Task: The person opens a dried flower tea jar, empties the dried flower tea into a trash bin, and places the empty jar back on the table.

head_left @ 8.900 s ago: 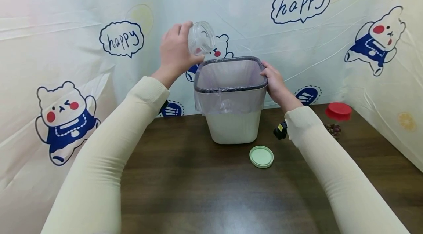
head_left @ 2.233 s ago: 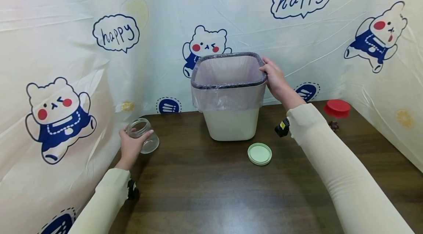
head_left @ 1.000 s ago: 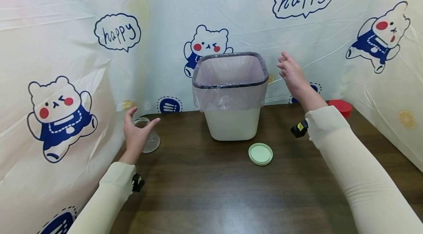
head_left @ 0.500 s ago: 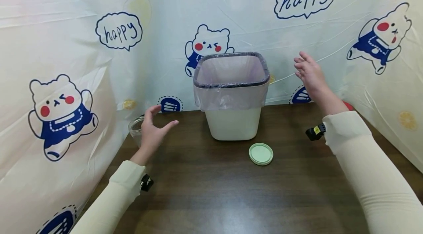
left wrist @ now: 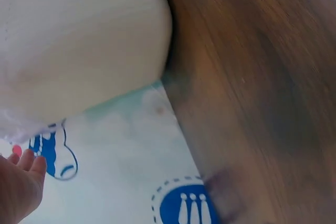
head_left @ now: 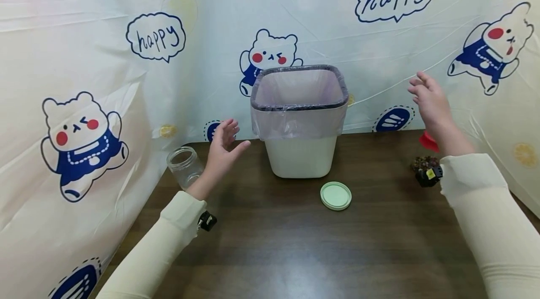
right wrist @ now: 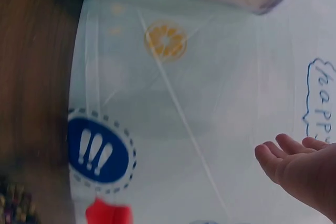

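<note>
In the head view, an uncapped clear glass jar stands at the left of the table, partly behind my left forearm. My left hand is in the air just right of it, fingers spread and holding nothing. A cream trash bin with a translucent liner stands at the back middle. My right hand hovers to the bin's right, fingers loosely bent and touching nothing. Below it is a red-lidded container with dark dried bits, partly hidden by my wrist. A pale green lid lies flat before the bin.
The brown wooden table runs back to a printed curtain with bears and "happy" lettering. Another stretch of curtain closes in on each side. A small black wrist camera sits at my left cuff, another at my right.
Earlier my left hand tilted the jar over the bin, then set it down at the left and released it. My right hand let go of the bin's rim and moved right; the left has moved toward the bin.
</note>
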`<state>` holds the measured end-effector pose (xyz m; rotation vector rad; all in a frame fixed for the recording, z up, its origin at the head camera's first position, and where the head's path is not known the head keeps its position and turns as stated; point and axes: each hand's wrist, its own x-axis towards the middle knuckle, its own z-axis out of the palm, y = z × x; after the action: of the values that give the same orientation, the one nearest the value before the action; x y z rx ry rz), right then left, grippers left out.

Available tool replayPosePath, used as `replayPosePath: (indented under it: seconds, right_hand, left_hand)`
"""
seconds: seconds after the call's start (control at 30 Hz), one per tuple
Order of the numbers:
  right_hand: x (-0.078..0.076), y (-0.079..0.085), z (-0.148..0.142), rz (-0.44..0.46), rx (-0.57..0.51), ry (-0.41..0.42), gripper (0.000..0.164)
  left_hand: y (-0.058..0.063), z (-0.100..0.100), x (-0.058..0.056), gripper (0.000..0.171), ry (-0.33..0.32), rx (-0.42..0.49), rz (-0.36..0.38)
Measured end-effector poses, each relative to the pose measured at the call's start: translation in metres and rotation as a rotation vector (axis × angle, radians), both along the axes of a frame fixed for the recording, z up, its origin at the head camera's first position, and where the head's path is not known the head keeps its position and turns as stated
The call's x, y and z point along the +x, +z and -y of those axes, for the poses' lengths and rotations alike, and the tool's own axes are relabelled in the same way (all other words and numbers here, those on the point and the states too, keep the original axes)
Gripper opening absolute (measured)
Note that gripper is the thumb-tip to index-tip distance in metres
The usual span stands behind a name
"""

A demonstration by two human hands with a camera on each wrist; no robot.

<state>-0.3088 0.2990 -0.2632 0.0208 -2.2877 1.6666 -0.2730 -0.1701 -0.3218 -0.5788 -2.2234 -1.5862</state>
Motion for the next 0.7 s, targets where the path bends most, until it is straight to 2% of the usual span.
replayPosePath:
  seconds: [0.07, 0.17, 0.27, 0.43, 0.5, 0.6, 0.7]
  right_hand:
    - [0.003, -0.004, -0.009, 0.001, 0.054, -0.048, 0.060]
    - [0.008, -0.010, -0.022, 0.000, 0.119, -0.110, 0.061]
    - [0.015, -0.014, -0.038, 0.011, 0.168, -0.174, 0.062]
    - [0.023, -0.026, -0.065, 0.083, 0.217, -0.277, 0.065]
    - [0.024, -0.035, -0.075, 0.119, 0.233, -0.282, 0.068]
    - [0.026, -0.051, -0.086, 0.178, 0.233, -0.238, 0.070]
    - [0.025, -0.067, -0.095, 0.246, 0.156, -0.165, 0.072]
  left_hand:
    - [0.003, -0.005, 0.000, 0.066, -0.039, 0.027, 0.020]
    - [0.008, -0.012, -0.003, 0.065, -0.063, 0.066, 0.035]
    - [0.016, -0.018, -0.007, 0.066, -0.072, 0.096, 0.025]
    - [0.031, -0.029, -0.009, 0.066, -0.110, 0.123, -0.017]
    - [0.034, -0.033, -0.010, 0.067, -0.123, 0.125, -0.027]
    - [0.037, -0.037, -0.011, 0.066, -0.136, 0.129, -0.036]
    - [0.039, -0.039, -0.012, 0.064, -0.134, 0.127, -0.042]
